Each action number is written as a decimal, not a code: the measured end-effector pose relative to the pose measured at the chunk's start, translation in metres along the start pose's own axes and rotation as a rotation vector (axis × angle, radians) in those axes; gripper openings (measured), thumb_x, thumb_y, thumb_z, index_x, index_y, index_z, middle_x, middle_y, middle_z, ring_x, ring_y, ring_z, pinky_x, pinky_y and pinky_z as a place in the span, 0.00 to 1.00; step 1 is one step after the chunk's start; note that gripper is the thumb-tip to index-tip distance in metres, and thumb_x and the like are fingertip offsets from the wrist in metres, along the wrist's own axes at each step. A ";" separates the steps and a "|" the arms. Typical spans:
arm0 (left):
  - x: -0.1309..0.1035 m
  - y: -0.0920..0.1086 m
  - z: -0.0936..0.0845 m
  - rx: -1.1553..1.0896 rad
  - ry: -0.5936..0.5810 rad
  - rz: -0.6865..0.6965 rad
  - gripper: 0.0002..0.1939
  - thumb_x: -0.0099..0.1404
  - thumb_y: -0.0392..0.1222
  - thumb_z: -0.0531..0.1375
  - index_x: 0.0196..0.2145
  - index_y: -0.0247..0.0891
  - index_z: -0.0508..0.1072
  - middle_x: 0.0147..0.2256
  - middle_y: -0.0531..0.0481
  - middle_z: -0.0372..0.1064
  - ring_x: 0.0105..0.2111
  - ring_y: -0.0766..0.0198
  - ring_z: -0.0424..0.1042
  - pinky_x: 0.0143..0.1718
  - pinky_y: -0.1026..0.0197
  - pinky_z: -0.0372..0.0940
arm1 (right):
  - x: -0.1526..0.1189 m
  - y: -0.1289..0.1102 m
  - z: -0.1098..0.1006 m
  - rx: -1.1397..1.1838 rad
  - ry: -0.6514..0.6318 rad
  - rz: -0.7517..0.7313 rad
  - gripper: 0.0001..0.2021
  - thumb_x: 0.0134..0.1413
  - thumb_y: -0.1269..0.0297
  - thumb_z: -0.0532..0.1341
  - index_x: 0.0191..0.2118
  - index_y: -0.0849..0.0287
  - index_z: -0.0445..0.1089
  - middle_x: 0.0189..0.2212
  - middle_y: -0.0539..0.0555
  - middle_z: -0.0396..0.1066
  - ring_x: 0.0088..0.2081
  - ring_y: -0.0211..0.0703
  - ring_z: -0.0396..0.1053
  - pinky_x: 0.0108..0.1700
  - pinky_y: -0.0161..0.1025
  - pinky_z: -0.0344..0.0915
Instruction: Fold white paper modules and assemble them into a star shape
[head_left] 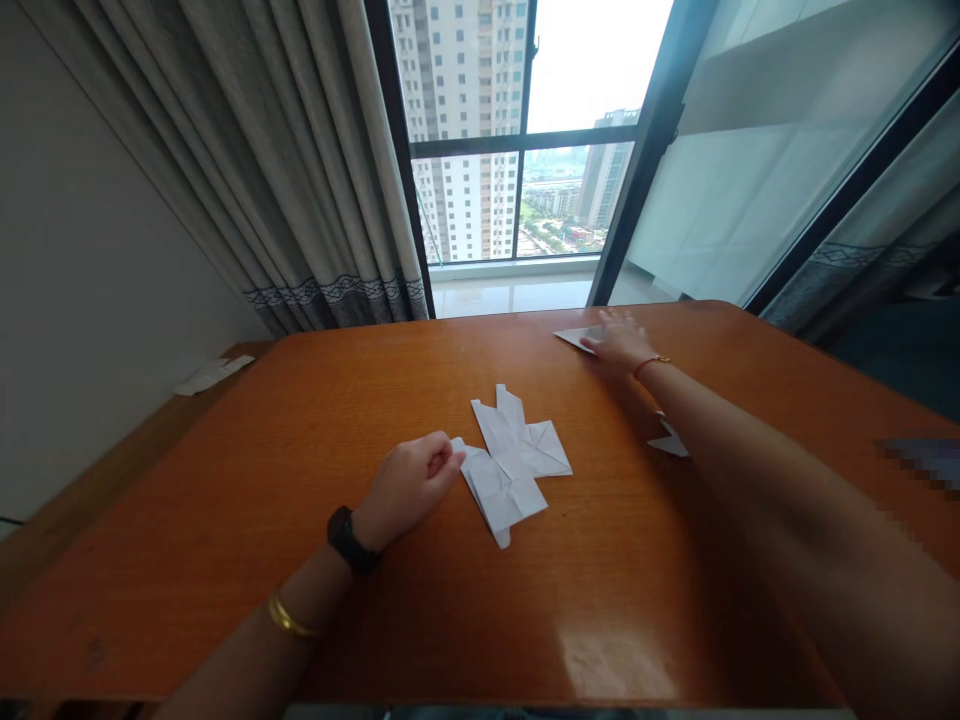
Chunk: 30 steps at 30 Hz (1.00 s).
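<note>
A creased white folded paper with several flaps lies in the middle of the wooden table. My left hand is closed at its left side, thumb and finger meeting around a corner of it. Farther off, my right hand stretches out with the fingers spread. It rests over the right part of a flat, pointed white paper piece near the far edge, and covers some of it. Another small folded paper piece lies partly behind my right forearm.
A white sheet lies on a ledge at the far left. Grey curtains hang behind the table, beside a window overlooking tall buildings. At the right edge, a blurred patch hides some object.
</note>
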<state>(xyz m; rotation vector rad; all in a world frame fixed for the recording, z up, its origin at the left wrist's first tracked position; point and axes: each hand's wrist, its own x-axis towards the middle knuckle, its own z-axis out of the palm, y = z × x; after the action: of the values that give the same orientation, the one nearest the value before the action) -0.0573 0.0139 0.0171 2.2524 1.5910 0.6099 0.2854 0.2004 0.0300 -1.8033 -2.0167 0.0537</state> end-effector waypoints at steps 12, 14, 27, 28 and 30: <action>-0.001 0.003 -0.001 0.021 0.005 0.008 0.17 0.67 0.49 0.51 0.24 0.39 0.59 0.20 0.56 0.56 0.21 0.67 0.56 0.25 0.63 0.47 | -0.057 -0.073 -0.009 0.523 -0.108 -0.068 0.03 0.50 0.67 0.59 0.31 0.59 0.63 0.25 0.50 0.70 0.26 0.38 0.70 0.26 0.32 0.62; 0.000 0.003 0.000 0.006 0.024 0.008 0.16 0.67 0.49 0.51 0.25 0.39 0.60 0.20 0.57 0.55 0.21 0.67 0.57 0.25 0.63 0.47 | -0.073 -0.086 -0.020 0.669 -0.171 -0.101 0.06 0.50 0.64 0.61 0.30 0.58 0.62 0.24 0.50 0.69 0.24 0.37 0.69 0.25 0.33 0.63; -0.003 0.003 0.002 -0.060 0.179 -0.022 0.07 0.65 0.44 0.52 0.30 0.40 0.61 0.23 0.57 0.56 0.24 0.65 0.59 0.27 0.62 0.52 | 0.007 -0.045 0.036 -0.006 -0.129 -0.049 0.18 0.56 0.60 0.60 0.50 0.65 0.68 0.53 0.67 0.67 0.57 0.56 0.61 0.54 0.47 0.56; -0.003 0.003 0.002 -0.059 0.178 -0.021 0.08 0.65 0.44 0.52 0.30 0.40 0.61 0.23 0.56 0.56 0.24 0.65 0.59 0.27 0.62 0.52 | 0.009 -0.047 0.035 -0.033 -0.119 -0.043 0.16 0.57 0.61 0.58 0.47 0.64 0.69 0.50 0.67 0.70 0.55 0.56 0.63 0.53 0.47 0.56; -0.003 0.003 0.001 -0.065 0.171 -0.018 0.08 0.65 0.44 0.52 0.30 0.40 0.61 0.23 0.56 0.56 0.24 0.65 0.59 0.27 0.62 0.53 | 0.009 -0.055 0.031 -0.078 -0.089 -0.046 0.12 0.58 0.63 0.57 0.43 0.63 0.72 0.44 0.68 0.73 0.50 0.58 0.66 0.51 0.48 0.56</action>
<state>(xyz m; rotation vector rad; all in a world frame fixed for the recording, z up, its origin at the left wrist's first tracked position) -0.0553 0.0096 0.0176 2.1872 1.6421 0.8569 0.2231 0.2086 0.0217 -1.8312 -2.1487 0.0426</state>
